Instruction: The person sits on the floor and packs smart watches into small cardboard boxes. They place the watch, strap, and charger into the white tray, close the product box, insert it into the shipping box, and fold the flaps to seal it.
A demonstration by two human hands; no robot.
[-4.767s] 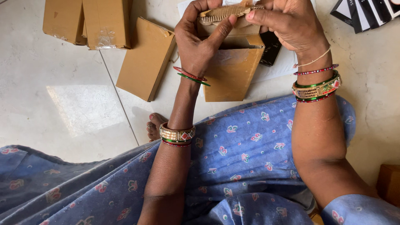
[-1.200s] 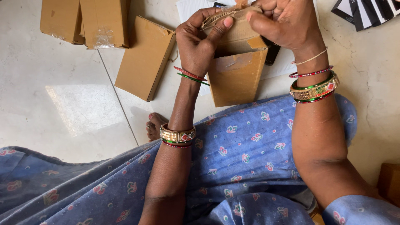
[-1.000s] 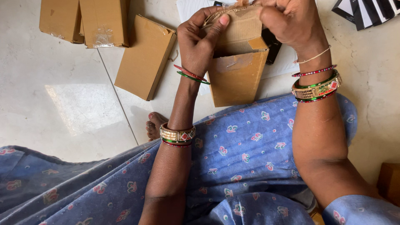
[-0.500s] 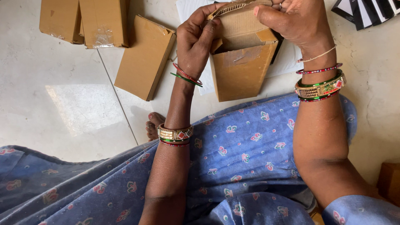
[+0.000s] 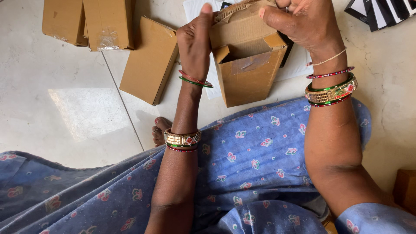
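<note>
- Left hand (image 5: 195, 41) braces the cardboard box (image 5: 249, 56) on its left side, fingers flat, steadying it.
- Right hand (image 5: 303, 24) grips the box's top flap, thumb pressing.
- Box held above the lap, open flap facing the person.
- Flat cartons (image 5: 149, 60) lie on the floor (image 5: 65, 108), toward its upper left corner.

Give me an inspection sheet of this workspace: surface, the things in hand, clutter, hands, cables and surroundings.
Surface: pale tiled floor, glossy, with a dark grout line.
Things in hand: small open cardboard box, held upright off the floor, top flaps up, tape strip on its front.
Clutter: flat brown carton lying left of the box; two more cartons at top left; white sheet under the box; black-and-white packets at top right.
Hands: left hand grips the box's left side; right hand pinches its top flap; bangles on both arms.
Cables: nothing seen.
Surroundings: blue flowered garment over the lap; bare toes showing.
</note>
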